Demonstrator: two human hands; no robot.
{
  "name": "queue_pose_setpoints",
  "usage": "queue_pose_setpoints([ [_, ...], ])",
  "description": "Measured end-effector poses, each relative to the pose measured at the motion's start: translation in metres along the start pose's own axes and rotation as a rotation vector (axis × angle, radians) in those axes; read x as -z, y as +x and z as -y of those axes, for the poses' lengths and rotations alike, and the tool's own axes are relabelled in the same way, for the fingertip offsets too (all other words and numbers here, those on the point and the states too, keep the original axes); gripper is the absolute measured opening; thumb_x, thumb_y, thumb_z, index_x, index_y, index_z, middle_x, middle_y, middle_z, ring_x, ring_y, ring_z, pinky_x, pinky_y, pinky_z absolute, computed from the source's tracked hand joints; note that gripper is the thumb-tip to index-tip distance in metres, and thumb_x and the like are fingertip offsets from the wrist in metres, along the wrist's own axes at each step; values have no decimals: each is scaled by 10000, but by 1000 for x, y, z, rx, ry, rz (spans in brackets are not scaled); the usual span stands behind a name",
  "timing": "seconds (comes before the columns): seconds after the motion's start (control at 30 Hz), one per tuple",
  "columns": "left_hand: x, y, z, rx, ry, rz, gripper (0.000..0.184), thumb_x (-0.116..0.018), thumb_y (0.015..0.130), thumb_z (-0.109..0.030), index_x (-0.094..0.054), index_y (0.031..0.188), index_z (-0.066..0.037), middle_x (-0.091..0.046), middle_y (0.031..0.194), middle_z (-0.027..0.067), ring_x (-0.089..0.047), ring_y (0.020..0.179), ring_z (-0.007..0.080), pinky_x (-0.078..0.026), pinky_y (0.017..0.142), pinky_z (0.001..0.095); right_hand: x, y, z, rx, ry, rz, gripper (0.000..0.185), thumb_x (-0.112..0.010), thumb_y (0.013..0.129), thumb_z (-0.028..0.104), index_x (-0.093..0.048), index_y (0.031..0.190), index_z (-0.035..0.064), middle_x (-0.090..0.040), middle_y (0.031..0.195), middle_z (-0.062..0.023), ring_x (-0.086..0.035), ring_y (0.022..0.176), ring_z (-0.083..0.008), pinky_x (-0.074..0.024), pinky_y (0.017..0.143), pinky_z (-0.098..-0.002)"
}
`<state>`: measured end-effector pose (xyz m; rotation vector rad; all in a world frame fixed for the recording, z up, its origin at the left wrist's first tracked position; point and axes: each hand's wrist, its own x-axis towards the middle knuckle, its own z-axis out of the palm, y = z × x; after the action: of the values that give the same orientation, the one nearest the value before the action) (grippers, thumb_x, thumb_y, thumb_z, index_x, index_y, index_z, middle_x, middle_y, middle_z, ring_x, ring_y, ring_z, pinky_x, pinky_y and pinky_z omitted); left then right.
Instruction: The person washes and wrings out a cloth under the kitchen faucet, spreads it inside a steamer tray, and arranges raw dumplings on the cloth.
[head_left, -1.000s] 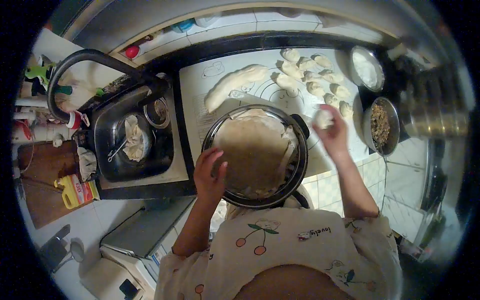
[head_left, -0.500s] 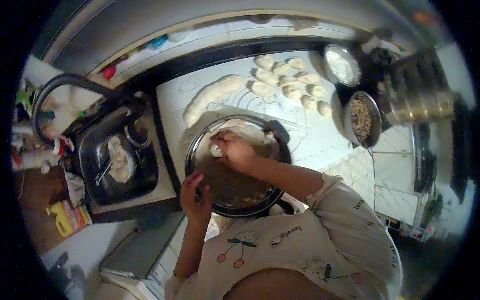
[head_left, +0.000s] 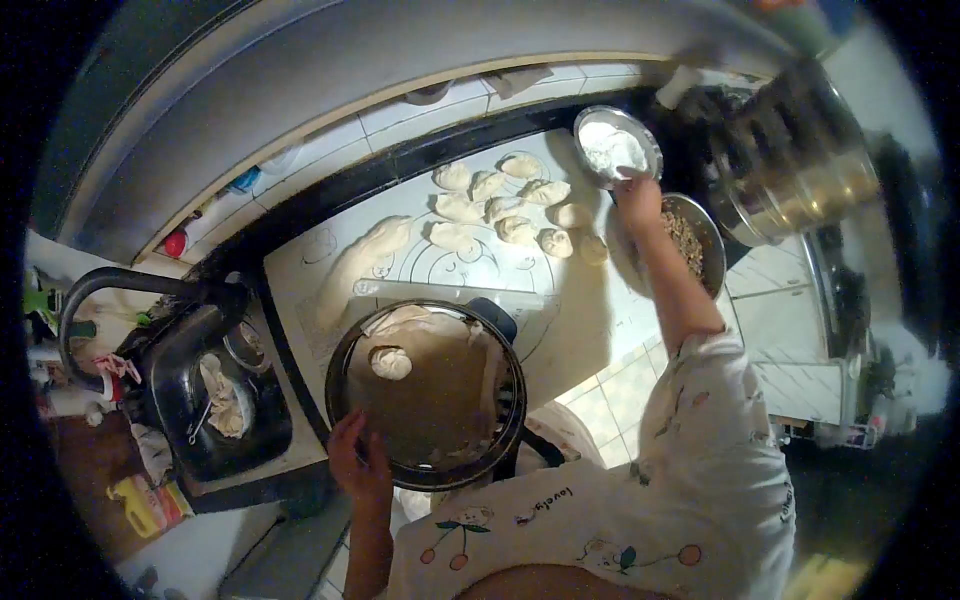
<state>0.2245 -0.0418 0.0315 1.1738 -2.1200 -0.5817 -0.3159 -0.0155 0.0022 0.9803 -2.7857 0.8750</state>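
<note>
Inside a round dark pan (head_left: 430,420) with a pale cloth-like lining (head_left: 415,322), one pleated white bun (head_left: 390,363) sits near the upper left edge. My left hand (head_left: 362,455) rests at the pan's lower left rim with its fingers apart and nothing in them. Over at the upper right, my right hand (head_left: 638,195) reaches to a metal bowl of white flour (head_left: 608,145), fingertips at the powder; their grip is too small to make out. Close to my right forearm is a metal bowl of brown chopped filling (head_left: 682,240).
Several dough pieces (head_left: 505,208) and a long dough roll (head_left: 365,262) lie on a white printed mat (head_left: 570,340). The black sink (head_left: 265,440) with a faucet (head_left: 150,280) is at left. A tall metal steamer pot (head_left: 800,165) stands at right.
My right hand has left the pan and moved up right to the flour bowl. The bun it held now sits in the pan. My left hand stays by the rim. The view has shifted.
</note>
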Motion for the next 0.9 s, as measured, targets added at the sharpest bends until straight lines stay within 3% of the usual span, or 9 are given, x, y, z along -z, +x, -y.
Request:
queue_pose_setpoints([
  [0.13,-6,-6,-14,12,62,20,273,-558,737,-19,-569,1009,-30,-584,1013,162,-546,963,319,-440,826,398,-20,73,-31,60,-453,202,414,-699,669,371,-665,968,88,-630,983,-149,-600,911,-298,-460,836,-358],
  [0.17,-9,-8,-19,16,73,36,270,-552,737,-15,-569,1006,-28,-584,1011,163,-546,961,319,-440,827,398,-12,77,-8,-36,-588,301,397,-702,655,402,-678,946,133,-628,1000,-121,-585,947,-292,-452,852,-345],
  [0.27,-19,-19,-32,64,65,36,258,-548,730,-9,-573,986,-21,-583,1003,166,-549,944,326,-441,822,400,-52,108,-47,52,-676,350,381,-701,650,413,-682,927,152,-628,998,-113,-590,933,-281,-457,839,-342],
  [0.4,-30,-21,-37,51,50,38,252,-564,709,-6,-580,960,-21,-582,996,172,-550,932,329,-441,817,400,-24,90,-14,118,-632,298,317,-702,667,341,-683,891,117,-646,922,-115,-613,827,-281,-478,756,-354],
  [0.5,-32,-21,-29,-22,90,12,253,-577,697,-7,-585,949,-20,-590,987,169,-551,929,326,-443,816,400,0,71,19,217,-190,224,263,-718,661,249,-685,875,99,-658,829,-123,-626,745,-285,-485,697,-348],
  [0.6,-33,-9,-29,-28,153,7,256,-588,694,-11,-590,949,-21,-600,981,163,-558,921,322,-450,811,394,-8,17,55,308,150,375,188,-677,677,87,-674,855,28,-654,770,-148,-632,681,-227,-484,658,-326],
  [0.73,-34,4,-28,-56,93,14,247,-589,703,-16,-596,949,-21,-605,982,161,-568,915,316,-461,799,384,-26,-53,96,396,117,643,349,-725,608,68,-644,944,19,-640,848,-179,-616,786,-320,-476,746,-357],
  [0.8,-30,10,-26,-77,73,16,241,-586,707,-13,-597,948,-22,-603,988,159,-570,917,314,-463,798,381,-37,-51,89,531,72,485,324,-709,648,132,-629,944,27,-637,862,-170,-608,801,-326,-475,733,-365],
  [0.9,-27,13,-25,-65,48,33,238,-580,708,-1,-597,944,-23,-596,1001,157,-571,923,313,-461,802,380,-59,-48,86,273,-122,638,295,-675,691,224,-621,911,34,-633,878,-153,-604,821,-321,-475,725,-383],
])
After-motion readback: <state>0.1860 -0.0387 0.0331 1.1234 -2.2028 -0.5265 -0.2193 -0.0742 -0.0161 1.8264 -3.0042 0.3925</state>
